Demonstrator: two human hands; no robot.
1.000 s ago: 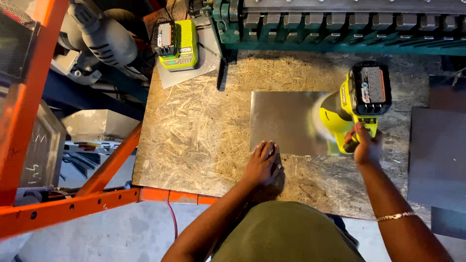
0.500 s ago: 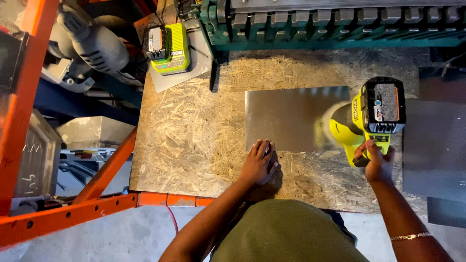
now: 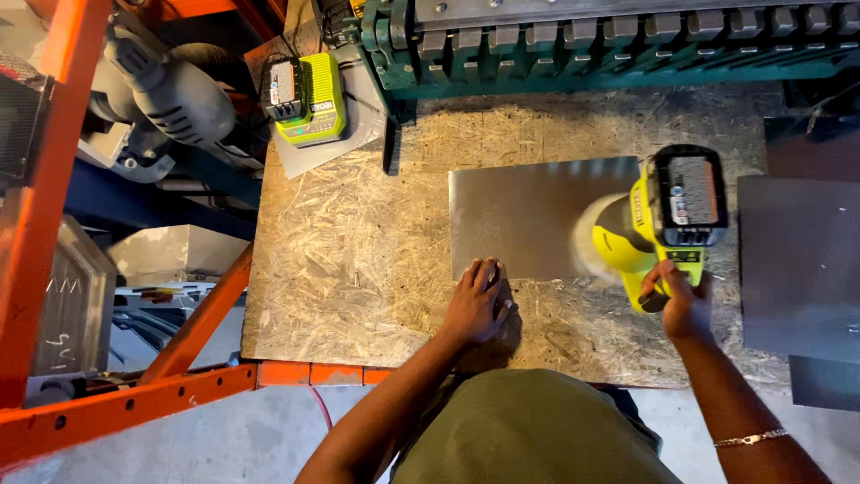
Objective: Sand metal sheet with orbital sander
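Since the earlier frames the tool has slid leftward along the sheet. Desk (image 3: 358, 269): chipboard top. Metal sheet (image 3: 524, 224) lies flat, long axis left-right, ahead of both hands. Cordless polisher (image 3: 658, 224) bears on the sheet's right end. Left hand (image 3: 477, 303) spread flat on the near edge, the nearer one; right hand (image 3: 679, 300) clamped on the polisher's grip.

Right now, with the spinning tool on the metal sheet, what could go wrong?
The metal sheet looks unclamped; only the left hand presses its near edge, so it may slide or spin. Those fingers lie close to the wheel of the yellow power tool, held by the right hand alone, so a kick could reach them.
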